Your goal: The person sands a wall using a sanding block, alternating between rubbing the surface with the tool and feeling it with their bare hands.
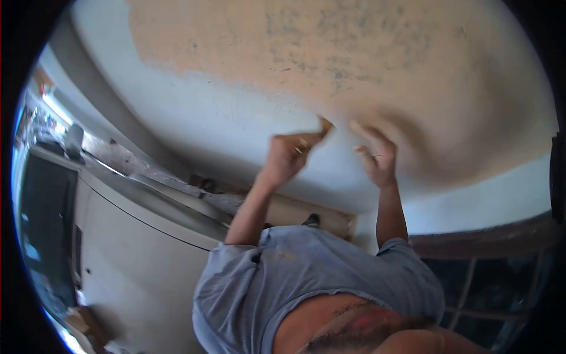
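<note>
My left hand [286, 156] is closed, and a small yellow-brown piece [325, 125] sticks out past its fingers, close to the wall. Its kind is blurred beyond what I can tell. My right hand [380, 156] is raised beside it with thumb and fingers apart and nothing between them. Its fingertips are near the wall [236, 112], whose pale blue-white surface meets a large peach-tan patch [330, 53] with dark smudges. The right hand and forearm throw a shadow on the patch.
A cream cabinet [135, 248] with a dark panel [47, 224] stands on the left. Low on the right is a window with dark panes [507, 283] and a brown frame [489, 236]. A dark shoe [312, 220] shows below the wall, beyond my grey-blue shirt [312, 265].
</note>
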Available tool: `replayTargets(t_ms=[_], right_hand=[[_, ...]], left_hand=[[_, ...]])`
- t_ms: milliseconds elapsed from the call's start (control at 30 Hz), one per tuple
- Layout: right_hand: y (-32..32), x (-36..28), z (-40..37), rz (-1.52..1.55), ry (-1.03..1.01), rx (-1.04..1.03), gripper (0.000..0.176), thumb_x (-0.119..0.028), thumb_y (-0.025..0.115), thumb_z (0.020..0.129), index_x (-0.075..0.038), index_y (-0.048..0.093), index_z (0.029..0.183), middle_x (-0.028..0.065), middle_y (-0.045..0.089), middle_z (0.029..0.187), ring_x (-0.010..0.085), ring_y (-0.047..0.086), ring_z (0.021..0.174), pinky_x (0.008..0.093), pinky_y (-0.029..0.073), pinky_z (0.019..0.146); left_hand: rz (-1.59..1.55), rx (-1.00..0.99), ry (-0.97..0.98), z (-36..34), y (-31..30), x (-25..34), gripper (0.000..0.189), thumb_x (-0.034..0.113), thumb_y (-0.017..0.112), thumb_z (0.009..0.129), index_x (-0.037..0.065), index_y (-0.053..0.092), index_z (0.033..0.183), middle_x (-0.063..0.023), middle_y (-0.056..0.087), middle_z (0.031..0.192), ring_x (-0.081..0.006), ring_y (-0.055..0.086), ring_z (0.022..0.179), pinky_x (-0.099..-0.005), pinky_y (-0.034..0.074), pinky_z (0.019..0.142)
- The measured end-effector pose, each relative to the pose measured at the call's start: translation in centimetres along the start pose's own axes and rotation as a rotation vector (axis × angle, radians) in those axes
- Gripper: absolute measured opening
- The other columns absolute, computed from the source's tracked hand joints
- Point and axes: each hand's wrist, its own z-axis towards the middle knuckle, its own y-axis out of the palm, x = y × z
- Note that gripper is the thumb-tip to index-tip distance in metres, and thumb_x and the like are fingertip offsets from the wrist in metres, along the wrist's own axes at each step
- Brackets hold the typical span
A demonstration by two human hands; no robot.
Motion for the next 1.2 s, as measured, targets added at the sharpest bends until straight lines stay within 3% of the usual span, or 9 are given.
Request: replayTargets(t_ms=[133,367,500,533,700,833,1033,1067,1200], right_hand=[[-10.9,3.4,6.0,-0.871,-0.316,0.445,0.041,-0.033,0.056,0.093,-0.006,0.060,0.124,0.0187,0.050,0.136,0.0376,0.042,0.130,0.0472,0.032,0.107],[-15.7,6.5,12.1,-1.224,-0.422,0.759,0.054,-0.042,0.038,0.099,-0.006,0.049,0.137,0.0153,0.047,0.139,0.0395,0.037,0.133,0.0522,0.028,0.107],[-15.8,6.3,11.9,-1.255,-0.420,0.743,0.056,-0.043,0.033,0.100,-0.005,0.046,0.138,0.0153,0.047,0.140,0.0390,0.038,0.133,0.0530,0.028,0.107],[-16.0,6.4,11.9,-1.265,-0.436,0.745,0.055,-0.042,0.033,0.100,-0.005,0.046,0.138,0.0147,0.047,0.140,0.0389,0.038,0.133,0.0527,0.028,0.107],[-15.3,6.1,12.1,-1.255,-0.406,0.768,0.054,-0.042,0.033,0.100,-0.005,0.047,0.137,0.0123,0.046,0.142,0.0382,0.038,0.133,0.0515,0.029,0.107],[-14.8,6.1,11.9,-1.261,-0.371,0.793,0.054,-0.042,0.033,0.100,-0.004,0.048,0.136,0.0155,0.047,0.140,0.0385,0.039,0.132,0.0500,0.031,0.107],[-15.4,6.1,11.9,-1.269,-0.419,0.746,0.056,-0.042,0.032,0.100,-0.003,0.049,0.135,0.0193,0.046,0.139,0.0397,0.040,0.131,0.0513,0.033,0.105],[-15.2,6.3,12.2,-1.255,-0.432,0.751,0.055,-0.042,0.032,0.100,-0.002,0.049,0.135,0.0201,0.047,0.139,0.0399,0.041,0.130,0.0516,0.033,0.105],[-14.8,6.2,12.2,-1.265,-0.392,0.765,0.054,-0.040,0.033,0.100,-0.001,0.049,0.134,0.0213,0.047,0.138,0.0403,0.042,0.130,0.0512,0.034,0.105]], left_hand=[[0.717,0.886,0.502,7.8,-6.8,-1.4,0.038,-0.011,0.054,0.075,0.003,0.069,0.106,-0.0135,0.069,0.103,-0.0285,0.069,0.088,-0.0332,0.056,0.074],[0.725,0.732,0.435,12.1,-4.9,-10.7,0.046,-0.008,0.048,0.080,-0.002,0.055,0.126,-0.0201,0.056,0.129,-0.0322,0.052,0.123,-0.0419,0.043,0.102],[0.747,0.888,0.492,23.2,-11.2,-2.7,0.038,0.007,0.061,0.080,0.006,0.060,0.118,-0.0119,0.065,0.111,-0.0275,0.064,0.092,-0.0379,0.053,0.072],[0.386,0.775,0.522,26.1,-13.8,0.0,0.045,0.015,0.044,0.096,0.004,0.041,0.140,-0.0190,0.034,0.148,-0.0301,0.032,0.139,-0.0482,0.026,0.114],[0.854,0.777,0.661,22.3,-12.0,-3.6,0.046,0.019,0.068,0.079,0.012,0.058,0.123,-0.0068,0.062,0.120,-0.0280,0.058,0.111,-0.0350,0.049,0.093],[0.672,0.625,0.431,8.5,-3.2,-15.9,0.035,0.007,0.057,0.085,0.004,0.061,0.119,-0.0153,0.061,0.123,-0.0352,0.055,0.120,-0.0448,0.040,0.105],[0.715,0.610,0.407,25.0,-13.3,0.2,0.044,0.010,0.065,0.075,0.005,0.056,0.118,-0.0121,0.059,0.124,-0.0281,0.055,0.117,-0.0353,0.047,0.093],[0.695,0.760,0.739,27.4,-14.4,2.3,0.044,0.001,0.049,0.090,-0.001,0.046,0.133,-0.0186,0.042,0.143,-0.0318,0.041,0.133,-0.0413,0.035,0.110],[0.735,0.688,0.757,21.2,-9.2,-4.4,0.038,0.011,0.060,0.084,0.007,0.058,0.122,-0.0105,0.061,0.123,-0.0277,0.057,0.116,-0.0394,0.045,0.099]])
